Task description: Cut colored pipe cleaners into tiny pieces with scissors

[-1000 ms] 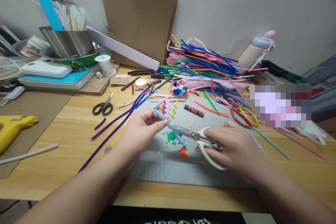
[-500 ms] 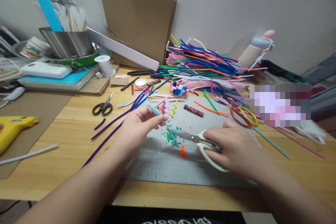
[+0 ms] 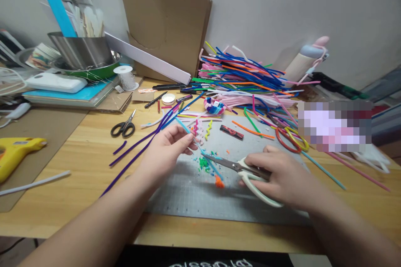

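Observation:
Between thumb and fingers, my left hand (image 3: 171, 144) pinches a light blue pipe cleaner (image 3: 214, 170) that slants down to the right. My right hand (image 3: 272, 173) is closed round the white handles of a pair of scissors (image 3: 235, 166). The scissor tips touch or overlap the pipe cleaner just right of my left fingers; I cannot tell whether the blades bite into it. Below lie green fuzz clippings (image 3: 205, 164) and an orange fuzz clump (image 3: 219, 182) on the grey cutting mat (image 3: 194, 200). Wavy yellow (image 3: 208, 130) and pink pieces lie behind.
A heap of coloured pipe cleaners (image 3: 244, 71) fills the back. Black scissors (image 3: 123, 125) and purple pipe cleaners (image 3: 131, 146) lie left of the mat. Further left is a yellow glue gun (image 3: 20, 150). Red-and-yellow-handled scissors (image 3: 290, 139) rest at the right.
The light blue pipe cleaner now extends past the scissor tips toward the orange clump, and its upper end sticks out further above my left hand. The scissors have shifted slightly right and their handles are spread wider.

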A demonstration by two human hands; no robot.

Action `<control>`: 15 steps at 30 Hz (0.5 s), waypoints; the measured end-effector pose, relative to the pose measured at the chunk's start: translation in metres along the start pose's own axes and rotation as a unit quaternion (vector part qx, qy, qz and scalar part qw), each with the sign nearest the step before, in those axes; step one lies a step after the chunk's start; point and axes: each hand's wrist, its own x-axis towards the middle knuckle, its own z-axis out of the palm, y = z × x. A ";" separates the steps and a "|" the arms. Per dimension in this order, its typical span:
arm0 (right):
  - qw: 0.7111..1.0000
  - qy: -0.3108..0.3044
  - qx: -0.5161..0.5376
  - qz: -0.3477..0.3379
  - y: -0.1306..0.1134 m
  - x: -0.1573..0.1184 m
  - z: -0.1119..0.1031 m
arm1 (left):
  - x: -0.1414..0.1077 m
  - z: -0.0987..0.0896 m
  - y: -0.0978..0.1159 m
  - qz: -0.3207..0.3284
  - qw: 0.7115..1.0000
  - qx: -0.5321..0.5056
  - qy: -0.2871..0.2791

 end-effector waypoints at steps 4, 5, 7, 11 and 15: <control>0.998 0.057 -0.006 0.005 0.002 0.001 -0.001 | -0.001 0.002 0.001 0.008 0.999 0.004 0.044; 0.997 0.072 -0.008 0.002 0.001 0.002 -0.001 | -0.001 0.003 0.001 0.011 0.998 0.002 0.056; 0.995 0.099 -0.010 -0.005 -0.002 0.003 -0.001 | -0.002 0.005 0.001 0.017 0.998 -0.005 0.067; 0.989 0.144 -0.018 -0.002 -0.010 0.006 0.007 | -0.002 0.006 -0.001 0.001 0.998 -0.028 0.055; 0.987 0.157 -0.031 0.001 -0.014 0.008 0.017 | -0.002 0.006 -0.003 -0.035 0.997 -0.062 0.040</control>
